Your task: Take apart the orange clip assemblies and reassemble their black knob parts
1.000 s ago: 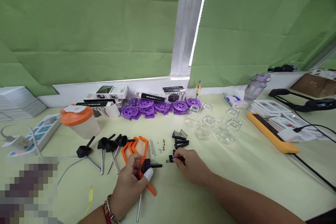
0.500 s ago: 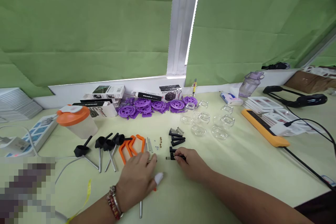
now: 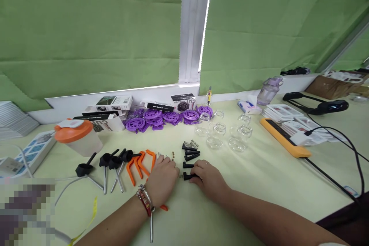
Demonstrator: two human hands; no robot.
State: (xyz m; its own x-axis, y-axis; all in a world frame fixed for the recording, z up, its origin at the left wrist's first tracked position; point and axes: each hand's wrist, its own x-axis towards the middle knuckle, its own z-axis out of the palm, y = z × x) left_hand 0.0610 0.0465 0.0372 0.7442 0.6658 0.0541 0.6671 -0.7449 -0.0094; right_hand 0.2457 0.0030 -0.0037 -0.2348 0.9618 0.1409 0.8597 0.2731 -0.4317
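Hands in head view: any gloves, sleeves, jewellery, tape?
Both forearms are bare, with no sleeves or gloves in view. The left hand has a stack of thin bracelets at the wrist, red and silver-toned. The right hand wears a thin ring on one finger. No tape shows.

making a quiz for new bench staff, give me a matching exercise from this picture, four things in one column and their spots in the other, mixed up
Things
1. purple wheels
2. glass jars
3. orange-lidded cup
4. small black part

Places
A. at the right hand's fingertips
B. far left, beside the power strip
C. in a row in front of the boxes by the wall
D. right of the black pegs, middle of the table

Pairs: 1-C, 2-D, 3-B, 4-A
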